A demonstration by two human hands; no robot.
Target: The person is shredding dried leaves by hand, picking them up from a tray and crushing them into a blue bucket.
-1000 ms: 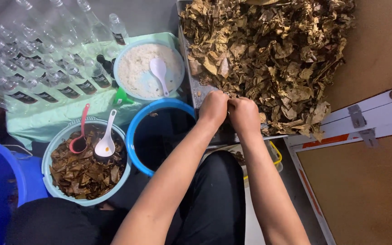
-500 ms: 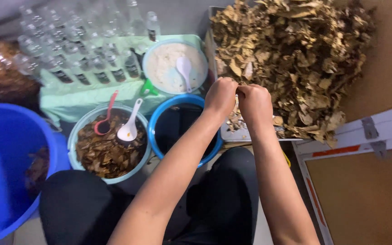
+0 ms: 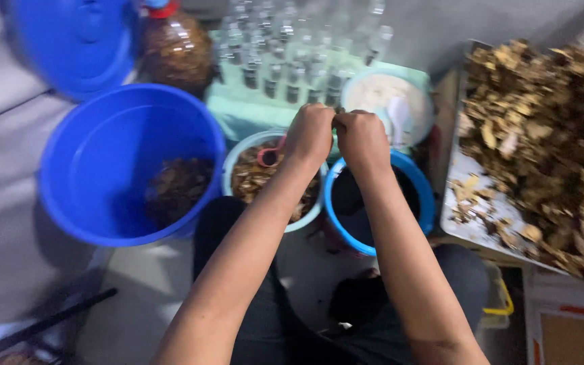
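I judge the sorting barely begun: my left hand (image 3: 310, 133) and right hand (image 3: 361, 138) pinch a small dried scrap together above the light blue bowl (image 3: 238, 150) of brown bits, while the tray (image 3: 459, 203) remains heaped with dried leaves (image 3: 542, 135).

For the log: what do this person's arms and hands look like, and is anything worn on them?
Both forearms are bare, with no sleeves in view. The left hand and right hand wear no gloves, and no watch, bracelet or ring shows, though the frame is somewhat blurred. The arms look slim, and dark trousers cover the lap below them.
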